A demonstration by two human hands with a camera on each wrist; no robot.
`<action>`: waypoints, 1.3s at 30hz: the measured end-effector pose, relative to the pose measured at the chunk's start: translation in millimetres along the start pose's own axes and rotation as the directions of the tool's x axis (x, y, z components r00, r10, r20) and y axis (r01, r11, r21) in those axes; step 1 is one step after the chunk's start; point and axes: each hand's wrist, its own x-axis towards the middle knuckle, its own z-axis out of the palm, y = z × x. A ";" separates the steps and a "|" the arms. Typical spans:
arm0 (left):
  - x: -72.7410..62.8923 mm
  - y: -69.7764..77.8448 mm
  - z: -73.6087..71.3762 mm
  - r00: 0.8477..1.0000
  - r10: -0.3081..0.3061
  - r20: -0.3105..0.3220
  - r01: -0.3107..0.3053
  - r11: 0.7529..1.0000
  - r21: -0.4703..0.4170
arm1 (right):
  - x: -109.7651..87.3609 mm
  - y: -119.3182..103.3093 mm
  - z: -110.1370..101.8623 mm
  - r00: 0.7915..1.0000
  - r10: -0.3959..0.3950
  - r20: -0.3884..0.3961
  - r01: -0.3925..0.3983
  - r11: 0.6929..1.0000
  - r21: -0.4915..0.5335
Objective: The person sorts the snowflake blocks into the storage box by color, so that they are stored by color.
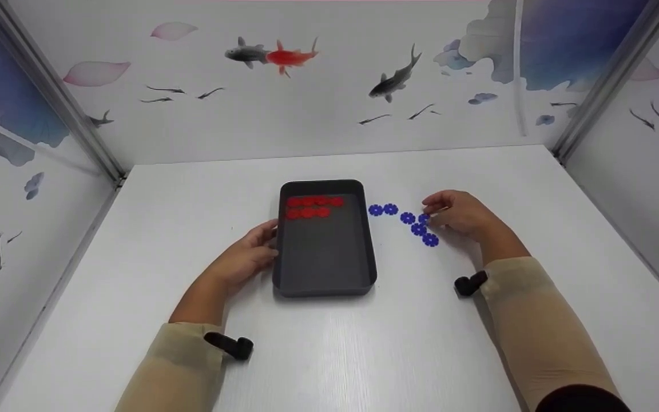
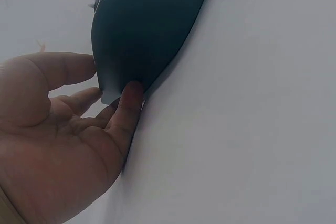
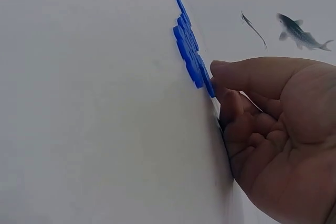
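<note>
A dark grey rectangular tray (image 1: pixel 324 257) lies on the white table, with several red notched plastic discs (image 1: pixel 308 212) in two rows at its far left. My left hand (image 1: pixel 247 256) rests against the tray's left side; in the left wrist view its thumb and fingertips touch the tray wall (image 2: pixel 142 24). Right of the tray lie several blue flower-shaped notched discs (image 1: pixel 408 218), some touching one another. My right hand (image 1: pixel 460 214) is at the rightmost group, its fingertips at one blue disc (image 3: pixel 189 51), partly covered in the head view. No disc is visibly lifted.
The white table (image 1: pixel 329 355) is bounded by a back panel (image 1: pixel 329 114) and side panels printed with fish and petals. Metal posts (image 1: pixel 615 80) stand at the back corners. A black wrist device (image 1: pixel 229 345) sticks out from each sleeve.
</note>
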 end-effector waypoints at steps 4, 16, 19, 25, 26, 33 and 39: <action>-0.4 -0.4 -0.7 1.000 -0.001 0.001 0.001 1.000 0.003 | 0.0 -2.5 1.5 1.000 -0.005 -0.009 0.005 0.999 -0.047; -0.1 0.0 1.1 1.000 -0.001 -0.003 0.001 1.000 -0.010 | -4.7 -4.1 1.2 0.999 0.030 -0.041 -0.036 0.990 -0.134; -0.4 0.4 1.6 1.000 -0.001 -0.005 0.001 1.000 -0.015 | -4.5 -4.0 0.6 0.998 0.036 -0.049 -0.042 0.991 -0.130; -0.8 1.7 1.7 1.000 0.003 -0.006 -0.003 1.000 -0.022 | -4.2 -6.1 -1.5 0.997 0.051 -0.060 -0.057 0.993 -0.102; -0.9 1.9 1.7 1.000 0.002 -0.006 -0.002 1.000 -0.020 | -4.4 -6.6 -1.8 0.997 0.052 -0.059 -0.058 0.993 -0.099; -0.9 2.2 1.2 1.000 0.004 -0.003 -0.004 1.000 -0.008 | -7.5 -16.3 -3.2 0.996 0.065 -0.067 -0.068 0.997 -0.034; -0.8 1.5 0.3 1.000 0.000 0.006 0.000 1.000 -0.018 | -18.4 -41.8 0.7 0.999 0.003 -0.052 0.004 0.992 0.129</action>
